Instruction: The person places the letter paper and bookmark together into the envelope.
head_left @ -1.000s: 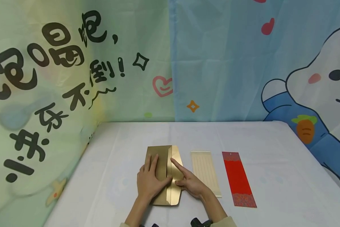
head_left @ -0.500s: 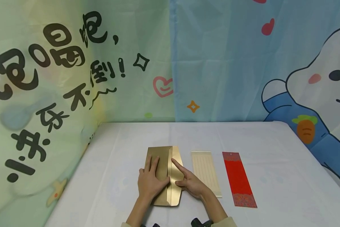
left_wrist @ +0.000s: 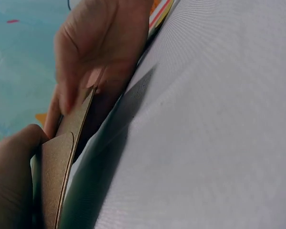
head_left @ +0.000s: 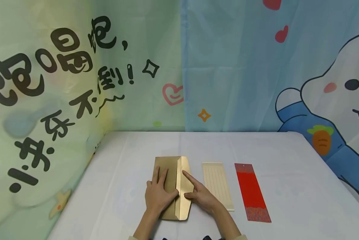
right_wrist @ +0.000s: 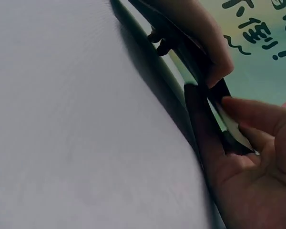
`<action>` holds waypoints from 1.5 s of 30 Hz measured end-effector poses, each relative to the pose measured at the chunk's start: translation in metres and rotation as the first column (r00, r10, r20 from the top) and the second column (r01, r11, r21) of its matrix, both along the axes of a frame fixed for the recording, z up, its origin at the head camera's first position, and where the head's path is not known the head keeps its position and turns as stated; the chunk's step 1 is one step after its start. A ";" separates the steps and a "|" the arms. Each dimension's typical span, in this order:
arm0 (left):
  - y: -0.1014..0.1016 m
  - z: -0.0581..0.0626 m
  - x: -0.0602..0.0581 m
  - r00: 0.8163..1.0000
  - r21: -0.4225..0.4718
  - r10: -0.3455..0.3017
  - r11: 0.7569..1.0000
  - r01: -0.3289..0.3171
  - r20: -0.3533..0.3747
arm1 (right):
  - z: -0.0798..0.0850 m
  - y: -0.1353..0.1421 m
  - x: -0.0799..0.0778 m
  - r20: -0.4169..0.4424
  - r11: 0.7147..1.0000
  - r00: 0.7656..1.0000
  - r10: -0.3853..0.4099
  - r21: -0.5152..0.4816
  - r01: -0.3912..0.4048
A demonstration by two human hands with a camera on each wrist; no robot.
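The left hand (left_wrist: 12, 176) and right hand (left_wrist: 102, 43) — lower left and top — touch a brown envelope (left_wrist: 56, 169) (nearly edge-on).

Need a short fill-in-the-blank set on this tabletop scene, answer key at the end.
1. The cream lined card lies between the gold folder and the ____ strip.
2. The left hand rests on the folder, while the hand nearer the card is the ____ one.
3. The orange vegetable printed on the blue backdrop is a ____.

Missing words: red; right; carrot.
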State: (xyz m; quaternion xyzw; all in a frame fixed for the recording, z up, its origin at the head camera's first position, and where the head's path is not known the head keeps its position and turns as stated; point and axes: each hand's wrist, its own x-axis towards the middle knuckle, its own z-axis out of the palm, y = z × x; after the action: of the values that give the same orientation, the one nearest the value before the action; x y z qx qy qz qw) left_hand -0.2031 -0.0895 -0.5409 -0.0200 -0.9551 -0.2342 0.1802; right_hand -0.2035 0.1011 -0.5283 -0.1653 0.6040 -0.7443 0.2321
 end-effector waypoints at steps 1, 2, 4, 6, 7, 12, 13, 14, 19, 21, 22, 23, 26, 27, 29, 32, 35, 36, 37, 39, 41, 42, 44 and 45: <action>0.000 -0.001 0.001 1.000 0.000 0.000 1.000 0.000 0.002 | 0.002 0.002 0.002 -0.018 1.000 1.000 -0.017 0.016 0.017; 0.001 -0.001 0.001 1.000 -0.001 -0.001 1.000 0.001 0.006 | 0.004 0.005 0.005 -0.041 0.998 0.998 -0.043 0.043 0.045; 0.001 -0.003 0.002 1.000 -0.004 -0.004 1.000 0.004 0.009 | 0.011 0.014 0.010 -0.128 0.982 0.985 -0.114 0.137 0.132; 0.001 -0.003 0.003 1.000 -0.008 -0.005 1.000 0.005 0.006 | 0.018 0.024 0.015 -0.209 0.946 0.959 -0.191 0.221 0.236; 0.001 -0.003 0.003 1.000 -0.015 -0.004 1.000 0.004 0.004 | 0.021 0.030 0.016 -0.273 0.913 0.934 -0.229 0.272 0.303; 0.000 -0.003 0.001 1.000 -0.049 0.003 0.999 -0.003 -0.013 | 0.026 0.057 0.016 -0.633 0.612 0.718 -0.290 0.454 0.647; 0.000 -0.002 0.001 1.000 -0.053 0.004 0.999 -0.004 -0.015 | 0.025 0.061 0.016 -0.683 0.548 0.677 -0.276 0.466 0.694; 0.000 -0.002 0.001 1.000 -0.054 0.003 0.999 -0.004 -0.017 | 0.023 0.064 0.015 -0.717 0.486 0.647 -0.259 0.482 0.729; -0.001 -0.002 0.001 0.999 -0.050 0.002 0.999 -0.004 -0.039 | 0.007 0.068 0.011 -0.743 0.349 0.628 -0.231 0.540 0.766; -0.001 -0.002 0.001 0.999 -0.050 0.003 0.999 -0.005 -0.049 | -0.001 0.066 0.009 -0.732 0.317 0.642 -0.228 0.568 0.760; -0.001 -0.002 0.001 0.999 -0.051 0.003 0.999 -0.006 -0.053 | -0.005 0.066 0.008 -0.728 0.299 0.648 -0.224 0.582 0.757; -0.001 -0.002 0.001 0.999 -0.052 0.003 0.999 -0.005 -0.052 | -0.009 0.065 0.008 -0.724 0.283 0.653 -0.221 0.593 0.754; -0.001 -0.002 0.001 0.999 -0.050 0.001 0.999 -0.003 -0.038 | -0.019 0.064 0.008 -0.730 0.242 0.653 -0.201 0.609 0.755; -0.001 -0.002 0.002 1.000 -0.053 0.001 0.999 -0.002 -0.031 | -0.021 0.064 0.008 -0.737 0.233 0.647 -0.194 0.606 0.761; -0.001 -0.002 0.001 1.000 -0.059 0.001 0.998 -0.002 -0.014 | -0.024 0.064 0.008 -0.754 0.228 0.631 -0.183 0.592 0.773; -0.001 -0.003 0.001 1.000 -0.069 0.002 0.998 -0.002 0.001 | -0.025 0.063 0.008 -0.770 0.230 0.616 -0.168 0.577 0.784; -0.002 -0.003 0.001 1.000 -0.074 0.000 0.997 0.000 0.004 | -0.023 0.062 0.009 -0.764 0.233 0.625 -0.162 0.586 0.776; -0.002 -0.003 0.001 1.000 -0.074 -0.001 0.997 0.001 -0.001 | -0.022 0.062 0.009 -0.761 0.232 0.629 -0.161 0.590 0.773; -0.002 -0.003 0.001 1.000 -0.074 -0.003 0.997 0.003 -0.003 | -0.022 0.062 0.009 -0.758 0.233 0.631 -0.163 0.592 0.771; -0.002 -0.003 0.001 1.000 -0.074 -0.005 0.997 0.005 -0.009 | -0.022 0.063 0.009 -0.754 0.234 0.635 -0.169 0.595 0.769; -0.002 -0.003 0.002 1.000 -0.077 -0.008 0.997 0.007 -0.016 | -0.022 0.063 0.009 -0.755 0.240 0.631 -0.177 0.589 0.772; -0.002 -0.004 0.002 1.000 -0.077 -0.008 0.997 0.006 -0.018 | -0.023 0.063 0.009 -0.758 0.243 0.628 -0.180 0.584 0.775; -0.002 -0.004 0.002 1.000 -0.080 -0.007 0.997 0.006 -0.020 | -0.024 0.063 0.009 -0.758 0.247 0.626 -0.183 0.581 0.776; -0.002 -0.004 0.002 1.000 -0.083 -0.007 0.997 0.005 -0.023 | -0.024 0.063 0.009 -0.757 0.250 0.626 -0.185 0.580 0.775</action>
State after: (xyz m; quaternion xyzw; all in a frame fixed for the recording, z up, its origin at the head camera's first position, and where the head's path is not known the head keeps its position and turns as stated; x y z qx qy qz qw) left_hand -0.2007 -0.0917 -0.5447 -0.0333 -0.9618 -0.1948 0.1897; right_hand -0.1947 0.1638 -0.5521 -0.0166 0.9514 -0.2643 -0.1572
